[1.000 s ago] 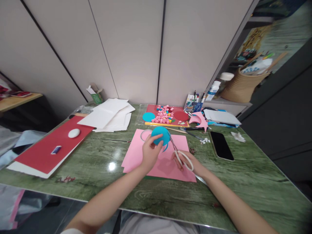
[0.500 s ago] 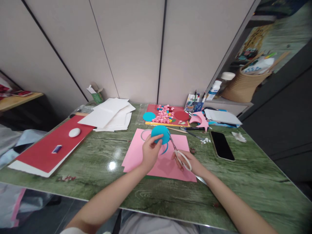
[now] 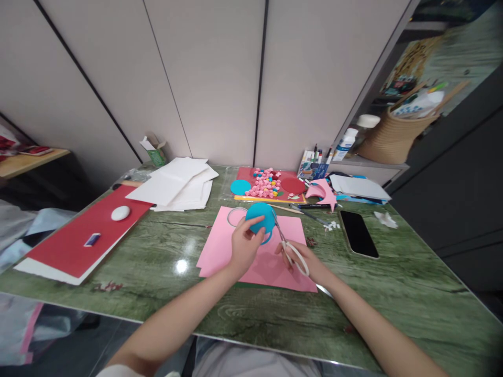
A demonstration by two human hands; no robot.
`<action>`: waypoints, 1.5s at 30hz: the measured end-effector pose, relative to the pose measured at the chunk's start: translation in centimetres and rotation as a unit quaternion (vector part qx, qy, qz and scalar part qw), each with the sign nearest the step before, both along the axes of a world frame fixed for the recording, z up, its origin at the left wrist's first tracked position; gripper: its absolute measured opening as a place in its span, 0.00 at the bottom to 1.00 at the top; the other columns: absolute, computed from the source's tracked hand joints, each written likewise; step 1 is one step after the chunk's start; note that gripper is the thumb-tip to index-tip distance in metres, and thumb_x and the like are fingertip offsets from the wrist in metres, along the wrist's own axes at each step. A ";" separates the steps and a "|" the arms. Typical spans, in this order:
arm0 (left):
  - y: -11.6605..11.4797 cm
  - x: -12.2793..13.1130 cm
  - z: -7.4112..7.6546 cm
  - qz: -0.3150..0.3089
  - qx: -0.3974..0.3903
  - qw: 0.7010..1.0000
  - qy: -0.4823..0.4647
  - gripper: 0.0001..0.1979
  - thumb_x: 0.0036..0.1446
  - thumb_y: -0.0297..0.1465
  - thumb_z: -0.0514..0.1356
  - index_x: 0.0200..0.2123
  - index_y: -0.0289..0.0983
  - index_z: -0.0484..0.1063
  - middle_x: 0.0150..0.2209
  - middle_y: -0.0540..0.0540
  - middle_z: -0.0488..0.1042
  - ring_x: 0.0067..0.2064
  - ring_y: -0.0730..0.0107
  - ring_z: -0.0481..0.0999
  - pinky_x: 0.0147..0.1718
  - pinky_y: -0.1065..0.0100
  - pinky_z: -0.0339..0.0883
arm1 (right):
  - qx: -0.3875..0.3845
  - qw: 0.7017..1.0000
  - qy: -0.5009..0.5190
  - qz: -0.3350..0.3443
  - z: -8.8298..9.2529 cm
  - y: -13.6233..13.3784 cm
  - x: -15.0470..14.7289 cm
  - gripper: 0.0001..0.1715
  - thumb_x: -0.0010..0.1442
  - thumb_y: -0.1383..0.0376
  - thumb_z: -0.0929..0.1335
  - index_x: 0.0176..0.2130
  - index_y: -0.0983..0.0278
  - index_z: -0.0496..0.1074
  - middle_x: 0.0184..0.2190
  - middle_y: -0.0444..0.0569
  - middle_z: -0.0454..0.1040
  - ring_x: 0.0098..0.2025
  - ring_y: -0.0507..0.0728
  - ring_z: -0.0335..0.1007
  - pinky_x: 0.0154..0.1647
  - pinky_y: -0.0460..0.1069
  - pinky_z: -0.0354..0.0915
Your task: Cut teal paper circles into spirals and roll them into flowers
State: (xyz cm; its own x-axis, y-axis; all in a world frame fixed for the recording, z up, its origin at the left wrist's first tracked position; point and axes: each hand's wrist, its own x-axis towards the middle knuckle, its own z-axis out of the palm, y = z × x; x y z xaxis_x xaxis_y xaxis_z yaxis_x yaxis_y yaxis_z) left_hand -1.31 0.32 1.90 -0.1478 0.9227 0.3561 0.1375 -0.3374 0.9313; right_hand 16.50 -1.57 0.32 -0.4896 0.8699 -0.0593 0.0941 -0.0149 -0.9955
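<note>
Your left hand (image 3: 244, 245) is clamped on the flat, round blue paper disc (image 3: 256, 210), its edge pinched between thumb and fingers. Your right hand (image 3: 302, 257) is closed around the white-handled metal scissors (image 3: 283, 239), whose blades point up and away from that grip to meet the disc's right edge; you cannot tell whether the blades are apart or together. Just below the disc, between your two grips, curls a narrow blue paper strip (image 3: 268, 239). Under both hands lie the rectangular pink paper sheets (image 3: 218, 248), with a thin grey ring (image 3: 228, 217) on them just beyond your left grip. Farther past the disc sits a heap of small pink balls (image 3: 262, 187); well right of your scissors grip lies a black-screened rectangular phone (image 3: 359, 234).
</note>
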 end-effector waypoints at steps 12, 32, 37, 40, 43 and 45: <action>-0.2 0.1 0.3 -0.015 -0.015 1.000 -0.007 0.12 0.49 0.30 0.58 0.39 0.39 0.73 0.35 0.46 0.69 0.34 0.72 0.68 0.29 0.72 0.65 | 0.021 1.000 -0.014 -0.012 0.1 -0.1 -0.3 0.21 0.60 0.52 0.59 0.38 0.66 0.66 0.19 0.41 0.63 0.22 0.50 0.59 0.26 0.46 0.58; 0.0 0.0 -0.2 -0.018 -0.007 0.999 -0.026 0.11 0.52 0.31 0.57 0.39 0.38 0.73 0.40 0.44 0.71 0.40 0.68 0.70 0.37 0.69 0.64 | 0.002 1.000 -0.015 -0.017 0.1 -0.1 -0.4 0.19 0.60 0.53 0.59 0.37 0.66 0.66 0.19 0.41 0.62 0.20 0.49 0.58 0.22 0.45 0.56; 0.0 0.0 0.1 -0.010 -0.007 1.000 -0.028 0.13 0.51 0.32 0.58 0.40 0.38 0.72 0.37 0.44 0.71 0.39 0.70 0.70 0.37 0.69 0.65 | 0.003 1.000 -0.022 -0.018 0.2 -0.1 -0.4 0.19 0.59 0.53 0.60 0.37 0.66 0.66 0.19 0.40 0.61 0.20 0.49 0.59 0.21 0.44 0.56; 0.0 0.0 0.2 -0.007 -0.009 1.000 -0.022 0.13 0.50 0.32 0.59 0.41 0.37 0.72 0.37 0.44 0.71 0.37 0.70 0.70 0.36 0.70 0.66 | 0.000 1.000 -0.023 -0.020 0.0 -0.1 -0.4 0.19 0.59 0.53 0.60 0.36 0.66 0.66 0.18 0.40 0.61 0.19 0.49 0.58 0.21 0.44 0.56; -0.1 0.1 0.3 -0.004 -0.012 1.000 -0.020 0.13 0.49 0.31 0.59 0.40 0.37 0.72 0.36 0.45 0.71 0.34 0.72 0.70 0.33 0.70 0.66 | 0.003 1.000 -0.020 -0.023 -0.1 -0.1 -0.4 0.19 0.60 0.53 0.59 0.37 0.66 0.66 0.18 0.40 0.61 0.20 0.49 0.58 0.22 0.44 0.57; -0.2 0.2 0.4 -0.007 -0.016 0.999 -0.026 0.13 0.49 0.31 0.59 0.40 0.37 0.73 0.35 0.45 0.70 0.33 0.73 0.69 0.31 0.71 0.66 | 0.008 1.000 -0.016 -0.022 -0.2 -0.1 -0.4 0.19 0.60 0.53 0.59 0.37 0.66 0.66 0.19 0.40 0.62 0.21 0.49 0.59 0.23 0.45 0.57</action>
State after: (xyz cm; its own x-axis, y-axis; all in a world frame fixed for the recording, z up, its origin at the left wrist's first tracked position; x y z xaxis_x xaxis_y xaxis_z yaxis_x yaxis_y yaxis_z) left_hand -1.08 0.13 2.32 -0.1532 0.9356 0.3182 0.0834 -0.3086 0.9475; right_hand 16.08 -1.70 0.12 -0.4487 0.8917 -0.0594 0.1251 -0.0032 -0.9921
